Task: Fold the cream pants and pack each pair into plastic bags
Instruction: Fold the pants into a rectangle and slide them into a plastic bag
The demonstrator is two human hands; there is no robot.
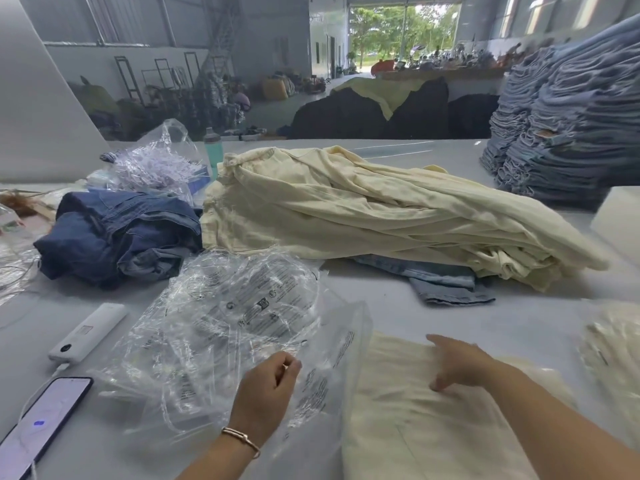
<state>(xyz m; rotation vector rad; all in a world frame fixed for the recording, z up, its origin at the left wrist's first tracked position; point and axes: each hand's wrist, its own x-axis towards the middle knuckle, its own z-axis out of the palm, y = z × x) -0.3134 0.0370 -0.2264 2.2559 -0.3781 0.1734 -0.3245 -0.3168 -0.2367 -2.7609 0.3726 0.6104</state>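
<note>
A folded pair of cream pants point(415, 427) lies flat on the white table point(519, 317) in front of me. My right hand point(460, 365) rests on its top edge with fingers extended. To its left, my left hand point(266, 393), wearing a bracelet, pinches the edge of a clear plastic bag point(325, 375) with printed text. A loose heap of clear plastic bags point(221, 323) lies beyond that hand. A large pile of unfolded cream pants point(363, 209) stretches across the middle of the table. A bagged cream pair point(616, 348) sits at the right edge.
Dark blue jeans point(114, 233) are bunched at left, and light denim point(446, 282) pokes out under the cream pile. A white power bank point(86, 334) and a phone point(38, 420) lie near left. Stacked blue jeans point(561, 109) tower at the far right. A teal bottle point(213, 150) stands behind.
</note>
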